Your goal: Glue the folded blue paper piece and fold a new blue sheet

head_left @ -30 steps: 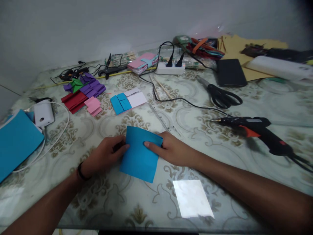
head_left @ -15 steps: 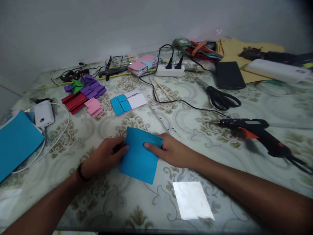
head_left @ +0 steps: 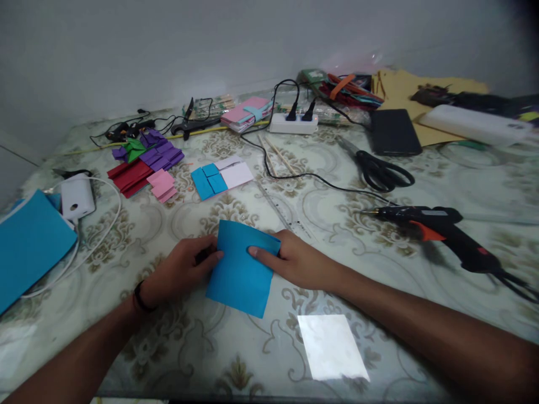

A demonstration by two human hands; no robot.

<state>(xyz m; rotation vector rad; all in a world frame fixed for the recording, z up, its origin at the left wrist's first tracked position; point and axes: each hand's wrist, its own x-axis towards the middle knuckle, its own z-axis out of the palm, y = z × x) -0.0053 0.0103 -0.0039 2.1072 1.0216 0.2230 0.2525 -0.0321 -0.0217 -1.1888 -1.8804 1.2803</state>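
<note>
Between my hands is a sheet of blue paper [head_left: 240, 280], held slightly above the patterned table, its top right corner curled over. My left hand [head_left: 189, 261] pinches its left edge between thumb and fingers. On the right side, my right hand [head_left: 295, 261] grips the paper with the thumb on its face and the other fingers hidden behind. Beyond the paper lie a clear ruler [head_left: 286, 213] and a blue-and-white folded paper piece [head_left: 208, 180].
Black scissors [head_left: 379, 168] and a hot glue gun [head_left: 438, 221] lie to the right. A power strip [head_left: 293, 123] with cables stands at the back. Blue sheets [head_left: 33, 241] and a white power bank [head_left: 78, 196] are at the left, near folded coloured papers [head_left: 130, 175].
</note>
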